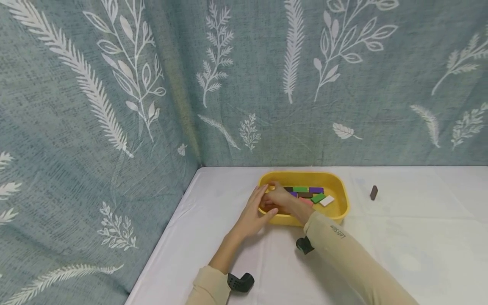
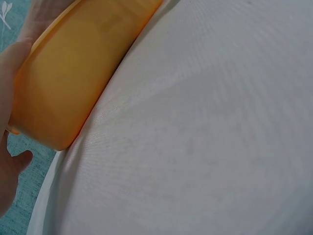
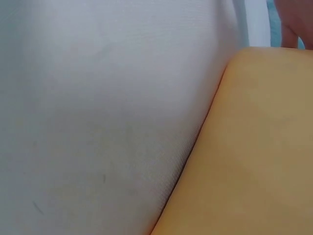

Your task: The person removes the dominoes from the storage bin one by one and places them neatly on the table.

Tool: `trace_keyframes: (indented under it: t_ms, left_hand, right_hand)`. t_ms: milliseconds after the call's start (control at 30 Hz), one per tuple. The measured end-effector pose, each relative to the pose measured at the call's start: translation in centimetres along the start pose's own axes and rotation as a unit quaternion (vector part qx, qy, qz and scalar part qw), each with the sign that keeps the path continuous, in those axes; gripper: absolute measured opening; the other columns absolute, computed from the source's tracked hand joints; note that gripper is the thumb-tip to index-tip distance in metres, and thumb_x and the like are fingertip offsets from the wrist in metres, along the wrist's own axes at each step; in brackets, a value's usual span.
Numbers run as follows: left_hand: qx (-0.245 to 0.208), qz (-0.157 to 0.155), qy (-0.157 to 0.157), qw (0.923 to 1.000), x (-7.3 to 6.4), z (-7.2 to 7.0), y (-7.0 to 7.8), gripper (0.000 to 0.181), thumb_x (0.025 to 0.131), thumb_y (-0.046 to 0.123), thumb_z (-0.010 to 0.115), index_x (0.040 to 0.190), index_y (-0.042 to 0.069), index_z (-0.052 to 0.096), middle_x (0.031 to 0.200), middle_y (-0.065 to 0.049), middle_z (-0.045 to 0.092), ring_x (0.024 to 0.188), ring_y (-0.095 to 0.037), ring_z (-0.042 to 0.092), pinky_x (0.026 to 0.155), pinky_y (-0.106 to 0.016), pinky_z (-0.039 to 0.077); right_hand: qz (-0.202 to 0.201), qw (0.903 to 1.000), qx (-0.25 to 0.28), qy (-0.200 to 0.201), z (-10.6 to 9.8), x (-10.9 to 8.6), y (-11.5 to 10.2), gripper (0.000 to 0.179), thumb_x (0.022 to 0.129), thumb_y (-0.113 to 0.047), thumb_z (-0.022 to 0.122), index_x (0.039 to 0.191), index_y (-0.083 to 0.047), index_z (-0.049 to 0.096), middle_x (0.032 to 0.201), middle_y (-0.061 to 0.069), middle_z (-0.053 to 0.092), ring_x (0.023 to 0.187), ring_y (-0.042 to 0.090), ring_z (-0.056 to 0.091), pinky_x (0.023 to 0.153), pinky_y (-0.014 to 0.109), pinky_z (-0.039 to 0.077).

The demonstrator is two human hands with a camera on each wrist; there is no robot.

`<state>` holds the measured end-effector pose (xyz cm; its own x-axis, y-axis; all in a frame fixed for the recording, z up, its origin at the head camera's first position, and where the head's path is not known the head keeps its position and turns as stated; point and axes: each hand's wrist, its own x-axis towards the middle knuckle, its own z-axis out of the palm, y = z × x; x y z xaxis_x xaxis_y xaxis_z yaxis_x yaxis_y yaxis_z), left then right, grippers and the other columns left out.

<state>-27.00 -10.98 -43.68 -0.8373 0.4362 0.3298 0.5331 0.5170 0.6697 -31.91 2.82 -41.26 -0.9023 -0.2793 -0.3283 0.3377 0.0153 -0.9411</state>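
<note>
A yellow tray (image 1: 345, 199) holds several small rectangular blocks, among them a green block (image 1: 300, 189), a purple block (image 1: 316, 190), a dark brown block (image 1: 305, 195), a pink block (image 1: 306, 201) and a white block (image 1: 327, 201). My left hand (image 1: 249, 218) rests at the tray's left front corner, fingers extended along the left rim and thumb near the front rim. Reaching over the front rim, my right hand (image 1: 280, 198) bends its fingers down into the left end of the tray. Its fingertips are partly hidden, and I cannot tell whether they hold a block.
A dark brown block (image 1: 374, 192) stands on the white tablecloth (image 1: 411, 237) to the right of the tray. Behind the table and along its left side hangs a blue-green curtain (image 1: 263, 84) with white leaf prints. Dark wrist devices (image 1: 241, 282) show by both forearms.
</note>
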Motion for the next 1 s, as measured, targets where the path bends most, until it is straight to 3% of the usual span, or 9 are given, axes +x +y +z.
trace_keyframes:
  t_ms: [300,433,633,700,800,933,1000]
  left_hand:
    - [-0.007,0.002,0.002,1.0,0.1,0.0,0.0,0.08,0.093,0.051,0.055,0.151,0.006,0.024,0.154,-0.014,0.025,0.143,-0.034,0.009,0.111,-0.053,0.015]
    - [-0.005,-0.001,0.004,1.0,0.0,0.0,0.0,0.078,0.093,0.049,0.056,0.151,0.007,0.024,0.154,-0.015,0.025,0.143,-0.035,0.009,0.11,-0.055,0.016]
    - [-0.009,-0.007,0.005,0.9999,-0.1,0.4,0.0,0.075,0.094,0.043,0.058,0.151,0.007,0.024,0.154,-0.014,0.025,0.142,-0.035,0.01,0.11,-0.056,0.016]
    - [-0.01,-0.014,0.004,0.9998,-0.1,0.5,0.0,0.075,0.094,0.042,0.057,0.151,0.008,0.023,0.154,-0.013,0.024,0.143,-0.034,0.01,0.11,-0.055,0.016]
    - [-0.008,-0.03,0.0,0.9995,-0.2,0.5,0.0,0.076,0.094,0.044,0.057,0.152,0.011,0.021,0.155,-0.014,0.02,0.143,-0.032,0.009,0.109,-0.057,0.017]
    - [-0.007,-0.043,-0.001,0.999,-0.2,0.3,0.1,0.076,0.093,0.044,0.057,0.153,0.014,0.021,0.156,-0.016,0.017,0.143,-0.029,0.008,0.109,-0.057,0.017]
    - [-0.004,-0.043,0.002,0.9991,-0.1,0.2,0.1,0.076,0.093,0.043,0.058,0.152,0.014,0.021,0.156,-0.016,0.017,0.143,-0.028,0.009,0.109,-0.056,0.016]
  right_hand:
    - [-0.02,0.9997,-0.009,0.01,0.1,-0.2,-0.1,0.083,0.078,0.008,0.056,0.148,-0.002,0.014,0.105,0.017,0.055,0.072,0.02,0.054,0.062,0.024,0.049]
    - [-0.031,0.9994,0.005,0.015,-0.1,-0.2,0.0,0.08,0.081,0.007,0.059,0.149,-0.005,0.017,0.106,0.017,0.056,0.074,0.021,0.057,0.066,0.03,0.052]
    - [-0.071,0.9953,-0.049,0.044,-1.3,-0.6,-0.1,0.07,0.087,-0.001,0.062,0.147,-0.003,0.024,0.099,0.017,0.06,0.077,0.022,0.062,0.077,0.037,0.054]
    - [-0.082,0.9945,-0.047,0.043,-2.2,-1.0,-0.5,0.071,0.087,0.001,0.06,0.147,-0.003,0.024,0.1,0.017,0.057,0.076,0.021,0.06,0.078,0.036,0.053]
    - [-0.095,0.9947,-0.034,0.021,-4.4,-1.7,-1.6,0.073,0.088,0.003,0.058,0.15,-0.006,0.02,0.114,0.024,0.051,0.091,0.029,0.059,0.088,0.04,0.05]
    - [-0.127,0.9914,-0.031,-0.004,-8.6,-3.1,-4.0,0.071,0.093,0.001,0.055,0.152,-0.01,0.016,0.131,0.026,0.038,0.117,0.043,0.048,0.098,0.048,0.042]
    - [-0.149,0.988,-0.04,0.003,-11.1,-4.1,-5.3,0.068,0.095,0.0,0.053,0.152,-0.01,0.017,0.126,0.022,0.04,0.116,0.041,0.048,0.098,0.048,0.042]
